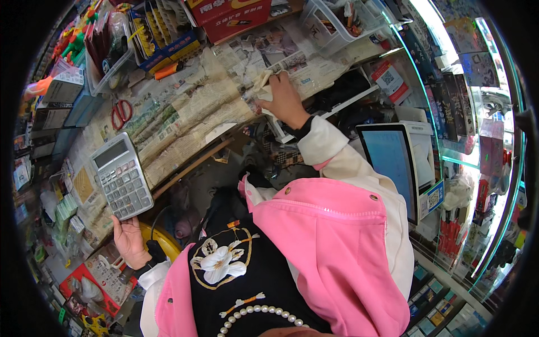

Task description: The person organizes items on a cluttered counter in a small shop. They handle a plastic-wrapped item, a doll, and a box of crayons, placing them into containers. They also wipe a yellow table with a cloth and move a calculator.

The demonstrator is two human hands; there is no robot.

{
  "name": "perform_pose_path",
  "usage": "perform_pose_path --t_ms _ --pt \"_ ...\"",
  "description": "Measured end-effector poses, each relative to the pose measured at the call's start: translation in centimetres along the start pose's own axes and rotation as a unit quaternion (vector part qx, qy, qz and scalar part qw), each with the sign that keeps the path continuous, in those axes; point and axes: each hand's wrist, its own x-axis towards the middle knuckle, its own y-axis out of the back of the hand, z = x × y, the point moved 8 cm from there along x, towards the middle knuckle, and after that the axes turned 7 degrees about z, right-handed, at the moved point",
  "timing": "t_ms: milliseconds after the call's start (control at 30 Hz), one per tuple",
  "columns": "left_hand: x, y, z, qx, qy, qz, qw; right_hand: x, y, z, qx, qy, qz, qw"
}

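1. The right hand (285, 101) is closed on one beige cloth (261, 85), bunched against the newspaper-covered surface (193, 98).
2. The left hand (129, 242), palm up, meets the lower edge of one grey calculator (122, 175); I cannot tell whether its fingers clamp or merely support it.
3. The calculator is at the near left of the surface, its lower end by the edge; the cloth is well apart, toward the right.
4. The step in hand looks like wiping with the cloth while the calculator is steadied or lifted. The next move seems to call for a firm hold on both and light pressure over the wrinkled paper.
5. Counted farther out: one pair of red-handled scissors (121, 114), one small orange item (167, 70), one large red box (236, 22), and one screen (387, 160) at right.
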Motion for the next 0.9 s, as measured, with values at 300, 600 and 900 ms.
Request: perform_pose_path --t_ms 300,600,900 --pt "-0.2 -0.1 -0.4 -0.023 0.02 -0.042 0.999 -0.2 -1.7 0.1 0.114 -0.048 -0.032 0.992" --pt "-0.1 1.8 0.6 -0.01 -0.016 0.045 0.999 -8.1 -3.1 -12.8 0.315 0.116 -0.11 0.935" --pt "0.5 1.7 0.7 -0.03 0.017 -0.014 0.999 -4.0 -1.9 -4.0 0.021 0.01 0.039 0.999"
